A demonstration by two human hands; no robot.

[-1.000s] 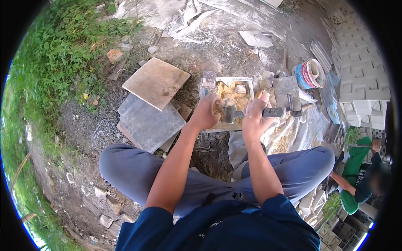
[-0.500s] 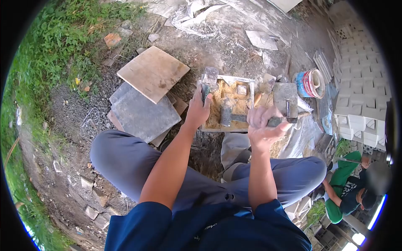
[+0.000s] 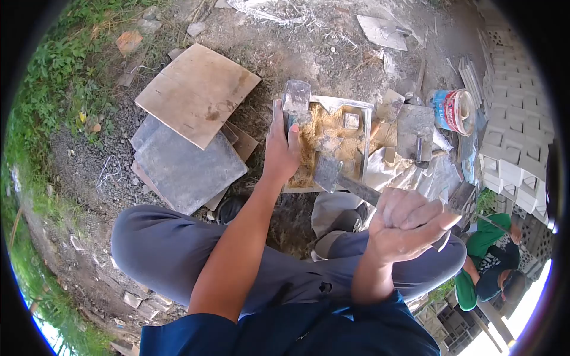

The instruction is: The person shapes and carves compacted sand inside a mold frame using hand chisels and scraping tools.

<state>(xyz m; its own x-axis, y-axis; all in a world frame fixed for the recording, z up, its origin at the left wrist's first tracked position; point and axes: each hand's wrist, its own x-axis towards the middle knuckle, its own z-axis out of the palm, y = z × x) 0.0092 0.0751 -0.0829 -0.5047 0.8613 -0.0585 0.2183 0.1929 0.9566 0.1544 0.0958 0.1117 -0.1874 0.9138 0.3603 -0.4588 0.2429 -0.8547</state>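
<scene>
My left hand (image 3: 281, 145) is at the left side of a wooden-edged mould (image 3: 369, 133) filled with yellowish sandy material. Its fingers and thumb close round the lower part of a grey block-like piece (image 3: 297, 95), partly hidden by the hand. My right hand (image 3: 409, 228) wraps round the dark handle of a hammer (image 3: 328, 172), whose blocky grey head hangs over the mould's lower edge. A small square block (image 3: 351, 121) sits in the sandy fill. Right of the mould lies a flat grey plate with a handle (image 3: 415, 127).
A labelled bucket (image 3: 454, 111) stands to the right. Stacked boards, a tan one (image 3: 199, 95) above a grey slab (image 3: 190, 166), lie on the left. Pale patterned blocks (image 3: 516, 118) are piled far right, near another person in green (image 3: 490, 255).
My right hand has moved right and toward my body, with the hammer's handle now showing more. My left hand stays at the mould's left side. The whole view has shifted slightly.
</scene>
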